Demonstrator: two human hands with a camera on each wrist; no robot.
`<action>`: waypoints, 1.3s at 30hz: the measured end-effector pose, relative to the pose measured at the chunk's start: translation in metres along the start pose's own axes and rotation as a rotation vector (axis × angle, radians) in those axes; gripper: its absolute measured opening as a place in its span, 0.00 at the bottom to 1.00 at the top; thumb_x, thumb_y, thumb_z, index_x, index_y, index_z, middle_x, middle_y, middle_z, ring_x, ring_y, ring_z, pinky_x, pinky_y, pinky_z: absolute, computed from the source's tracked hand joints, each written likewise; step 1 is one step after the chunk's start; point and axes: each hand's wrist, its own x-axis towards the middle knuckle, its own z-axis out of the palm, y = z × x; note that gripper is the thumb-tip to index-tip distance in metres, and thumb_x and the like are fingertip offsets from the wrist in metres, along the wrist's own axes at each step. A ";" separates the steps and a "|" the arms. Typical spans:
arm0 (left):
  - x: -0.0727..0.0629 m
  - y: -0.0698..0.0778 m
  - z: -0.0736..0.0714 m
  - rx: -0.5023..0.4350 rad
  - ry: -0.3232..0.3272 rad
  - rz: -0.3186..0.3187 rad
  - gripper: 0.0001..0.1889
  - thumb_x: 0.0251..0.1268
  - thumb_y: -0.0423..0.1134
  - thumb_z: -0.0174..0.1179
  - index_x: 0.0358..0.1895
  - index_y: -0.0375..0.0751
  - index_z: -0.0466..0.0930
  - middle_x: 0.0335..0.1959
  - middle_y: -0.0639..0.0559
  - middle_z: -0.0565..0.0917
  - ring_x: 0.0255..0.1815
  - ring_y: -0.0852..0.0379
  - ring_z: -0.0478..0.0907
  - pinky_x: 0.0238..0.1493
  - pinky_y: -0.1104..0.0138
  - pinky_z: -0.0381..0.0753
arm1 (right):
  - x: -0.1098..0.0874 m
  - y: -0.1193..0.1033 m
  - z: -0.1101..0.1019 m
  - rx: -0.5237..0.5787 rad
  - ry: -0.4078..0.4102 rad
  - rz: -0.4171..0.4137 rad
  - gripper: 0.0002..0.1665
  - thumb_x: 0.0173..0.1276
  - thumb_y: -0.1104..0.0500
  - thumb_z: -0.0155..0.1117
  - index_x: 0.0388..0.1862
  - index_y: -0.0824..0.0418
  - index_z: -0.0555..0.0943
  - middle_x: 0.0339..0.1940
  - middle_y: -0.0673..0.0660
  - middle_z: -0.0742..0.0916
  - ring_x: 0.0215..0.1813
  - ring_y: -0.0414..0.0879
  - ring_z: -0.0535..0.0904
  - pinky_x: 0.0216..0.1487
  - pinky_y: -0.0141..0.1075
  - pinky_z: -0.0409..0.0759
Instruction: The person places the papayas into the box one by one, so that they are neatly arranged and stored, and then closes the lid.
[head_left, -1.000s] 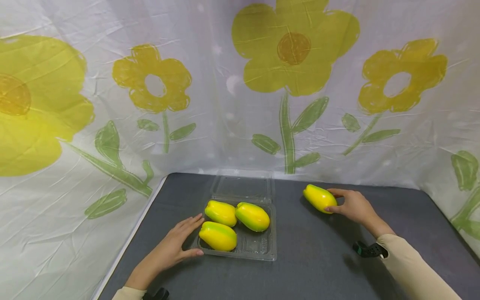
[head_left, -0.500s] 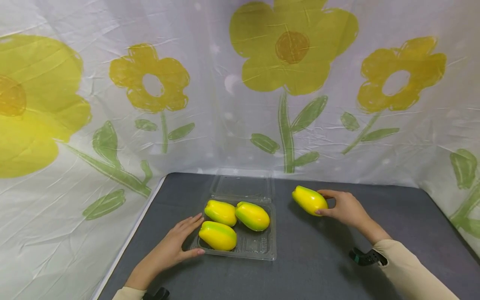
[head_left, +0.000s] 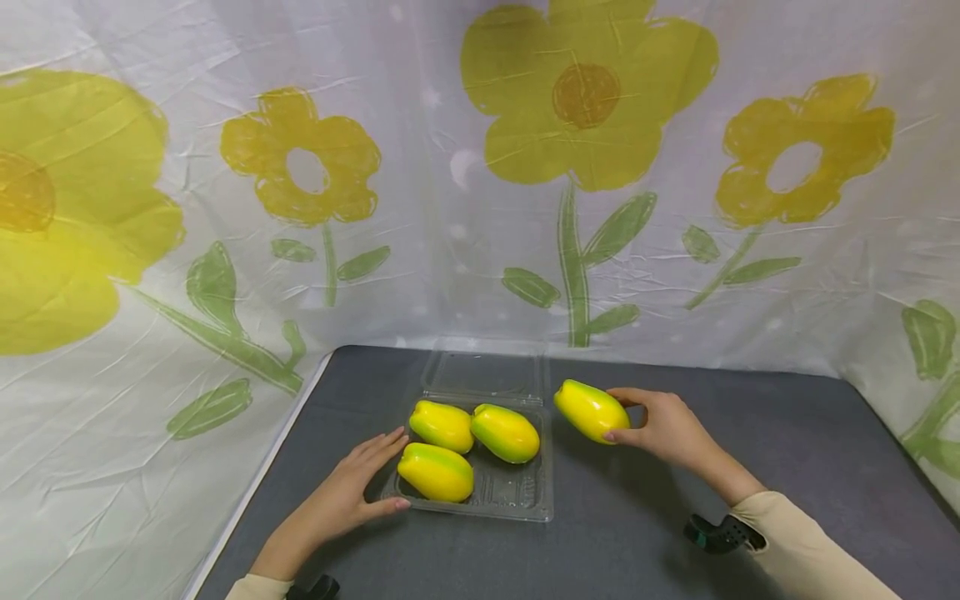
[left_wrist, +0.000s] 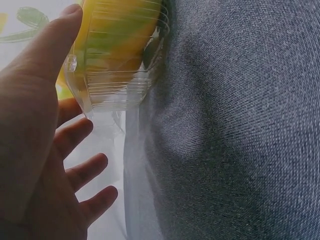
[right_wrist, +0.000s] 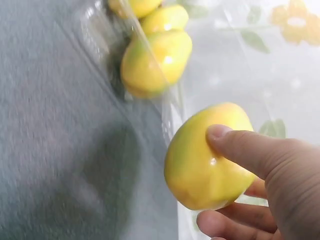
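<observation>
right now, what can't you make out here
Head view: any lettering on the clear plastic box; too small.
Left wrist view: the rest of that box; cut off by the top edge.
Right wrist view: one fingertip of the right hand; hidden behind the glossy yellow-green oval fruit it holds.
Right wrist view: the whole topmost boxed fruit; cut off by the top edge.

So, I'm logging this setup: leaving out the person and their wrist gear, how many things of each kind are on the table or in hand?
Clear plastic container, open lid included: 1
Yellow-green fruits: 4 (three in the container, one in the right hand)
Total: 5
</observation>
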 end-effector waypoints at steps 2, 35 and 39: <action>0.000 0.000 0.000 -0.001 -0.002 -0.004 0.48 0.55 0.68 0.63 0.78 0.54 0.59 0.80 0.52 0.60 0.77 0.36 0.60 0.66 0.32 0.64 | -0.001 -0.005 0.002 0.020 -0.008 -0.003 0.40 0.54 0.44 0.77 0.65 0.57 0.78 0.52 0.60 0.88 0.18 0.37 0.69 0.19 0.31 0.69; 0.000 0.002 -0.001 -0.009 -0.007 -0.024 0.48 0.55 0.69 0.63 0.77 0.55 0.59 0.80 0.53 0.60 0.77 0.35 0.60 0.66 0.31 0.63 | -0.002 -0.049 0.021 0.170 -0.046 -0.115 0.38 0.54 0.44 0.78 0.64 0.53 0.79 0.50 0.56 0.89 0.17 0.34 0.70 0.19 0.30 0.71; 0.000 0.002 -0.001 -0.005 -0.008 -0.022 0.48 0.54 0.69 0.62 0.77 0.55 0.59 0.80 0.53 0.60 0.77 0.35 0.60 0.66 0.31 0.63 | -0.001 -0.054 0.024 0.196 -0.059 -0.132 0.38 0.54 0.45 0.78 0.64 0.53 0.79 0.50 0.55 0.88 0.17 0.34 0.71 0.19 0.30 0.72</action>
